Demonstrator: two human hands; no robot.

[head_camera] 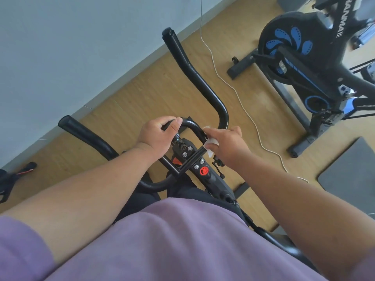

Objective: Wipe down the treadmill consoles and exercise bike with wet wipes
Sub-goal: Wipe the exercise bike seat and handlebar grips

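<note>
Wiping is what I am seeing at the centre loop (190,126) of the exercise bike's handlebar: the wet wipe (211,144) is lying against the loop's right leg, bunched under the right hand (227,144), whose fingers are pressing together on the cloth and holding it to the tube. The left hand (157,136) is gripping the top left bend of that same loop, fingers curling round it and thumb lying along the top. Just below the loop, toward me, a bolted clamp (192,159) is crossing the stem, with a red knob (204,171) beneath it. Two long black horn grips (194,78) are reaching away from the loop toward the wall (71,47). Right of the loop, a white cable (243,104) is trailing over the wooden floor (142,94), and beyond it a second bike (304,47) with a blue-patterned flywheel is standing.
</note>
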